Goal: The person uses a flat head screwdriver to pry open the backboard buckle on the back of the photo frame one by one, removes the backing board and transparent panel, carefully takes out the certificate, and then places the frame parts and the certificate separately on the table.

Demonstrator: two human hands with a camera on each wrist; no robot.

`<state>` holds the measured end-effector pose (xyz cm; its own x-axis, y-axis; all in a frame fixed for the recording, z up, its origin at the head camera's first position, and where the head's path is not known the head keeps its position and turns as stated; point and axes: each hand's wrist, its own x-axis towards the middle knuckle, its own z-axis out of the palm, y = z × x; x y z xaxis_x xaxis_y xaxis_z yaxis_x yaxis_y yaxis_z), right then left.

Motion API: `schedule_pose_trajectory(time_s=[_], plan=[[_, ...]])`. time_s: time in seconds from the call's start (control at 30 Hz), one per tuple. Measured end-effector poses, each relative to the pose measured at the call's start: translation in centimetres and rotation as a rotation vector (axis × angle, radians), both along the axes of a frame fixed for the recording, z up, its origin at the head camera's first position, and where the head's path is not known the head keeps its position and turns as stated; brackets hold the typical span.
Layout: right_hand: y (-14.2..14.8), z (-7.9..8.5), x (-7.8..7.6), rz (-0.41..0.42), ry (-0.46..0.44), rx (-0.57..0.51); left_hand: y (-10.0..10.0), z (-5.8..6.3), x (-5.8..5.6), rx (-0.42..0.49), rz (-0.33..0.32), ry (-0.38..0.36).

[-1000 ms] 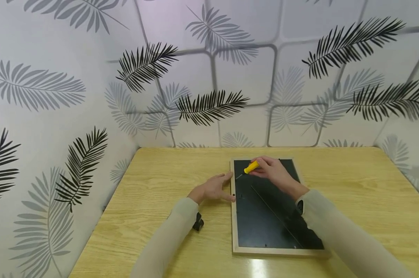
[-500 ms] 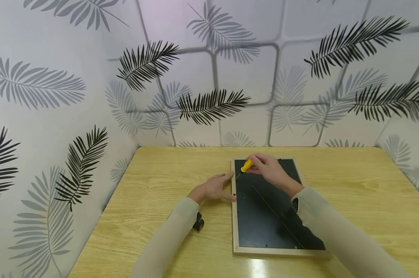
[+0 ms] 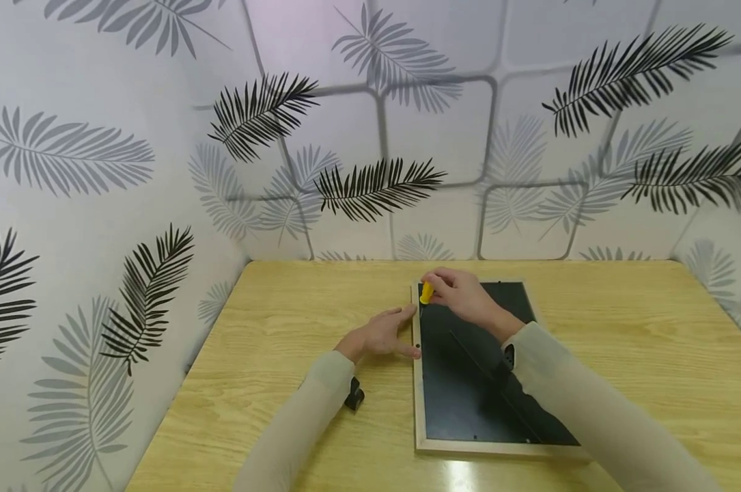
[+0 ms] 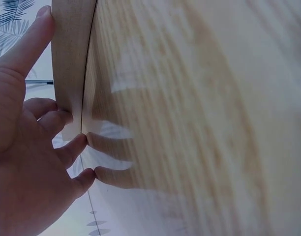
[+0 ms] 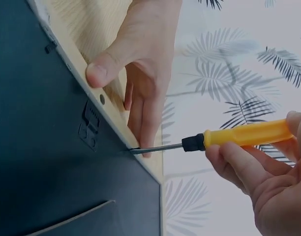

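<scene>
A picture frame lies back side up on the table, a black backing board within its light wooden border. My right hand grips a yellow-handled screwdriver above the frame's far left corner. In the right wrist view its metal tip meets the inner edge of the border, close to a small metal hanger on the board. My left hand rests along the left border, thumb on top and fingers against the outer side; the left wrist view shows the fingertips down at the wooden tabletop.
The wooden table extends to both sides of the frame. Behind it stands a wall patterned with leaves. A thin strip-like stand runs diagonally on the board. Small dark tabs sit along the border's inside edge.
My right hand has moved left with the screwdriver, which has swung from slanted to nearly upright at the border's inner edge. The left hand and the frame have stayed in place.
</scene>
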<state>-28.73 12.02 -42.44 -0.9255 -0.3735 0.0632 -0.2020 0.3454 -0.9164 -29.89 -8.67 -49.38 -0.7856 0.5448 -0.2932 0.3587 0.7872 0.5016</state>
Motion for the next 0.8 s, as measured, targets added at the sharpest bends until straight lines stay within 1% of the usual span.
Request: schedule_pose_trajectory(time_s=[0.1, 0.33, 0.47, 0.63, 0.73, 0.8], plan=[[-0.2, 0.3, 0.1, -0.008, 0.018, 0.03, 0.1, 0.2, 0.0, 0.001, -0.008, 0.008], [0.0, 0.3, 0.2, 0.004, 0.009, 0.003, 0.0, 0.4, 0.2, -0.007, -0.012, -0.001], [-0.3, 0.2, 0.0, -0.003, 0.033, 0.039, 0.0, 0.4, 0.1, -0.022, -0.026, 0.008], [-0.6, 0.2, -0.2, -0.008, 0.062, 0.082, 0.0, 0.4, 0.1, -0.012, -0.022, 0.002], [-0.2, 0.0, -0.1, 0.002, 0.034, 0.032, 0.0, 0.5, 0.2, -0.002, -0.018, -0.009], [0.5, -0.3, -0.1, 0.011, -0.008, -0.027, 0.0, 0.4, 0.2, 0.003, -0.018, -0.006]])
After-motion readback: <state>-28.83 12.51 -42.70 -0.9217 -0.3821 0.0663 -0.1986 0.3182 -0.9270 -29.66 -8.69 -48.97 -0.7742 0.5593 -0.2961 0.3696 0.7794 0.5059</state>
